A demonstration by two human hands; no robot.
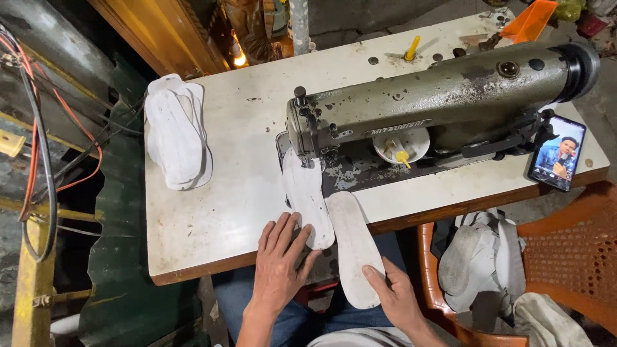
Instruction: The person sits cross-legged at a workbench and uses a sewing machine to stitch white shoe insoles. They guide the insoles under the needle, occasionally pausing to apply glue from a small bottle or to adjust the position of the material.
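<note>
Pressing flat at the lower centre of the frame, the left hand [277,265] lay open on a white insole [308,196] that ran up under the needle of the sewing machine [443,96]. Just right of it, the right hand [395,297] pinched a second insole [355,247]. Farther off, at upper left on the table [244,122], sat a stack of insoles [175,138]

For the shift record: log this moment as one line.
left hand: flat on insole under machine head | right hand: holds second insole | stack: table left
</note>
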